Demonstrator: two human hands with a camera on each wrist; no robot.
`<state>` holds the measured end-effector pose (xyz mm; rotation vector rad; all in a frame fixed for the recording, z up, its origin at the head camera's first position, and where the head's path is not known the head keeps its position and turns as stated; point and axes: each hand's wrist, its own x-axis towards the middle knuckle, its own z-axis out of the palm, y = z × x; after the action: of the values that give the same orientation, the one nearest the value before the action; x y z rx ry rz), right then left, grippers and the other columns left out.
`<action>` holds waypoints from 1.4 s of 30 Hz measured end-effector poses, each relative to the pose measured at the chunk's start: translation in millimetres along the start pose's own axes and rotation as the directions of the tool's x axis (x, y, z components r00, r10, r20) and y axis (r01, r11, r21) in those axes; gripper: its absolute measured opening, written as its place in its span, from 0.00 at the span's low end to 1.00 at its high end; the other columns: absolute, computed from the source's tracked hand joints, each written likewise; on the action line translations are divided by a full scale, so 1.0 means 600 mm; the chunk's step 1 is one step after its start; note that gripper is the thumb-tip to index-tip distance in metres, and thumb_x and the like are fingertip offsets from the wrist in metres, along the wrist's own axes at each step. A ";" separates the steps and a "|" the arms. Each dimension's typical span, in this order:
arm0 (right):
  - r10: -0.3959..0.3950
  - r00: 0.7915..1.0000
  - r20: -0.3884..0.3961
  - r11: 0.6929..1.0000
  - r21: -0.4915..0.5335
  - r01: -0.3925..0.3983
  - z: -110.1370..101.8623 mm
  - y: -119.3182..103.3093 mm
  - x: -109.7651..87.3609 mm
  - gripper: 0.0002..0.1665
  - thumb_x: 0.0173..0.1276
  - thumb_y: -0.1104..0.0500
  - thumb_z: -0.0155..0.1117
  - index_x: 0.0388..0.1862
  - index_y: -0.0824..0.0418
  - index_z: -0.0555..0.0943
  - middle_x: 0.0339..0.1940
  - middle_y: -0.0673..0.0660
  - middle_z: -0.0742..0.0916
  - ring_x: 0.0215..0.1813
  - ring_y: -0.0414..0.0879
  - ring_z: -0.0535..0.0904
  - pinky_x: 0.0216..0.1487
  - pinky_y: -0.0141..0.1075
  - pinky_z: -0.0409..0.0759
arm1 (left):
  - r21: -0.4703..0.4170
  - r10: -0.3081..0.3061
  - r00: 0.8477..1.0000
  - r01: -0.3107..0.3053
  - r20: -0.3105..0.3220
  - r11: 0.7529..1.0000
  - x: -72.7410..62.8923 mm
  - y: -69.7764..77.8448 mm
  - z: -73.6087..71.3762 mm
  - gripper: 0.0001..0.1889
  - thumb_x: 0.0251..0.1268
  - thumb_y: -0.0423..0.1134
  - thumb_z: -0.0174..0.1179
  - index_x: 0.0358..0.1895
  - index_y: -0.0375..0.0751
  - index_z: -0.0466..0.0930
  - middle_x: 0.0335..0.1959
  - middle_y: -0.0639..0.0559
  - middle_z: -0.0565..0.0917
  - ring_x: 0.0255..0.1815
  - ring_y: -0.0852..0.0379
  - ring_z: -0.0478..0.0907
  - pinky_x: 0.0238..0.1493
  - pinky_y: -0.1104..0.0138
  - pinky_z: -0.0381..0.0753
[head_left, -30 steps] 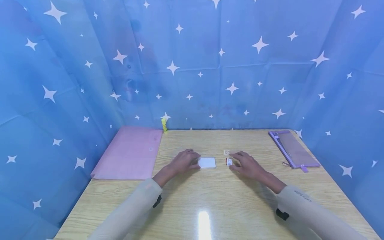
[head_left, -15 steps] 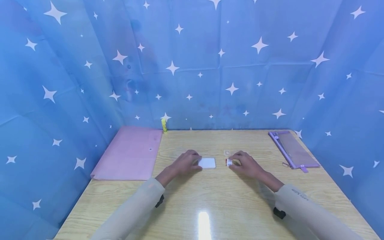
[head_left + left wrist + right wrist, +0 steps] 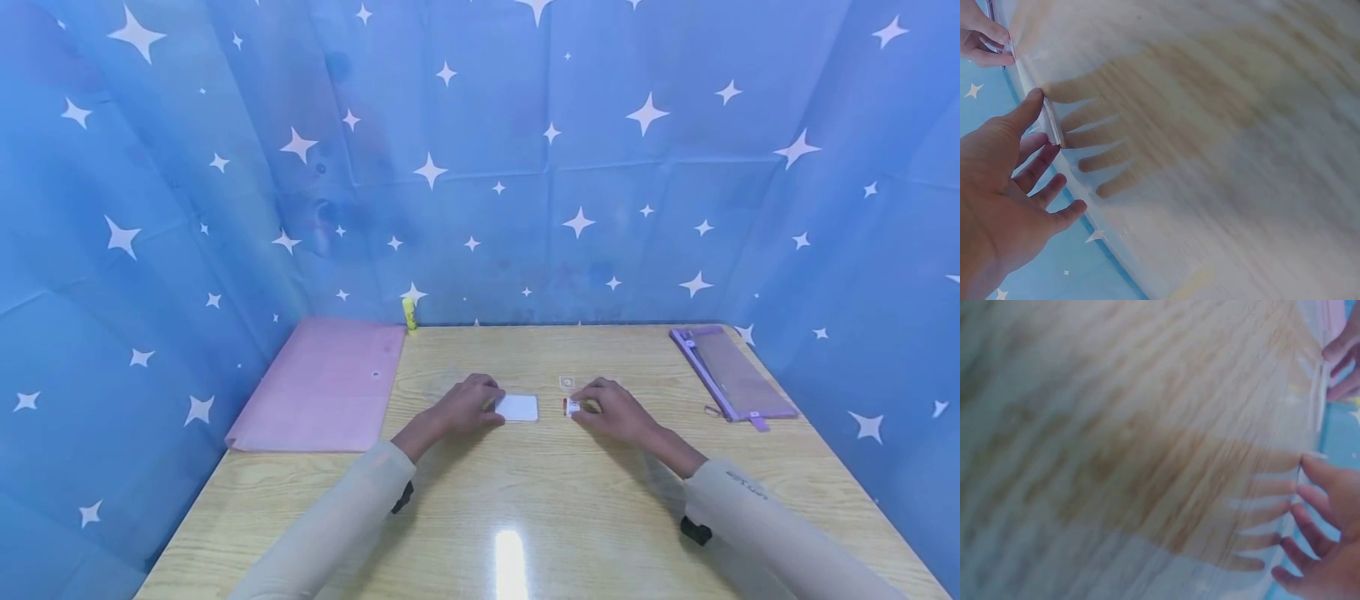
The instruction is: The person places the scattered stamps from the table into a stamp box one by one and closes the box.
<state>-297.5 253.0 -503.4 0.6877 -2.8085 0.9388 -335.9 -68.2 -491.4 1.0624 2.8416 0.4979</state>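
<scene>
A flat white rectangular case (image 3: 519, 407) with rounded corners lies in the middle of the table. My left hand (image 3: 467, 404) grips its left end between thumb and fingers; the left wrist view shows that case (image 3: 1052, 122) edge-on, the other fingers spread. To the right lies a small red-and-white card (image 3: 572, 407), apparently a memory card. My right hand (image 3: 615, 410) pinches it from the right, covering part of it. In the right wrist view thumb and index finger of that hand (image 3: 1329, 528) meet at its thin edge. Just beyond lies a small clear square (image 3: 567, 382) with a white outline.
A pink folder (image 3: 322, 383) covers the table's left side, with a yellow-green glue-stick-like tube (image 3: 409, 313) standing at its far corner. A purple zip pouch (image 3: 738, 375) lies at the right. Behind the wooden table (image 3: 450, 517) hangs a blue starred curtain (image 3: 495, 217).
My left hand has shifted slightly right over the end of the white case. The fingers of my right hand have closed further over the small card, hiding more of it.
</scene>
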 end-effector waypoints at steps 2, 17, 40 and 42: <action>-0.013 1.000 -0.006 1.000 -0.008 0.013 0.000 0.000 0.002 0.14 0.68 0.63 0.74 0.50 0.67 0.88 0.46 0.60 0.87 0.45 0.53 0.82 0.44 0.44 0.82 | -0.005 0.000 1.000 0.000 0.002 1.000 0.002 0.001 -0.001 0.28 0.68 0.48 0.70 0.68 0.40 0.79 0.66 0.44 0.79 0.69 0.49 0.74 0.71 0.57 0.73; -0.029 0.999 -0.023 0.997 -0.079 0.027 0.000 -0.011 0.010 0.11 0.70 0.59 0.73 0.47 0.64 0.90 0.39 0.57 0.88 0.41 0.50 0.81 0.41 0.42 0.80 | -0.016 -0.044 0.999 0.045 0.024 0.999 0.012 0.004 -0.010 0.26 0.65 0.46 0.74 0.64 0.42 0.82 0.63 0.45 0.81 0.65 0.49 0.77 0.67 0.58 0.77; 0.001 1.000 -0.011 0.992 -0.127 -0.003 0.000 -0.004 0.009 0.12 0.65 0.62 0.77 0.26 0.62 0.81 0.29 0.56 0.82 0.33 0.47 0.73 0.34 0.39 0.73 | -0.011 -0.055 0.998 0.055 0.026 0.998 0.013 0.012 -0.010 0.27 0.63 0.46 0.75 0.63 0.41 0.83 0.62 0.45 0.83 0.64 0.48 0.78 0.67 0.57 0.77; 0.020 1.000 -0.014 0.988 -0.152 -0.022 -0.002 -0.006 0.008 0.21 0.65 0.60 0.77 0.20 0.60 0.74 0.27 0.55 0.79 0.32 0.46 0.70 0.32 0.38 0.69 | -0.004 -0.055 0.998 0.055 0.023 0.998 0.013 0.012 -0.010 0.26 0.64 0.46 0.74 0.63 0.41 0.83 0.62 0.45 0.83 0.64 0.48 0.77 0.67 0.57 0.77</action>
<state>-300.4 249.1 -499.6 0.6307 -2.8448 0.7184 -338.3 -59.6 -482.9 0.9802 2.8391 0.4844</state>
